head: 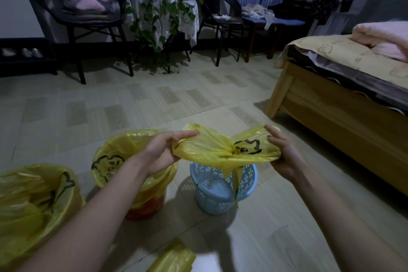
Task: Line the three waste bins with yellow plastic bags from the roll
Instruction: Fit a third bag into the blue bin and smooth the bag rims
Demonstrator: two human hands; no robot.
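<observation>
1. Lying nearest, on the floor point(254, 249) below and between both forearms: the yellow roll point(174, 258) of bags, left within reach, probably because no further bag is needed.
2. Standing to the left of the left hand, at the frame edge: first bin point(33, 201), already lined, yellow film folded out over its rim so the bag cannot slip inside.
3. Sitting directly beneath the left wrist: second bin point(132, 174), red at the base, likewise lined, bag mouth turned down over the rim.
4. Pinching the third yellow bag point(223, 150) at its left edge: left hand point(162, 153), thumb and fingers closed on the film, index finger stretched along the top.
5. Gripping the opposite edge: right hand point(284, 157), fingers curled over the plastic, pulling away from the other hand. Held taut this way most likely to part the two layers and find the mouth.
6. Hanging between the hands: bag middle gathered into a twist, tail drooping into the blue bin point(212, 194) just below, kept over that bin so it can drop straight in once opened.
7. Remaining, by this reading: opening the mouth, seating the bag, folding it over the blue rim.
8. Farther off, beyond the right hand: wooden bed point(331, 108); beyond both hands, chairs point(92, 17) and a trailing plant point(159, 6) against the wall.
</observation>
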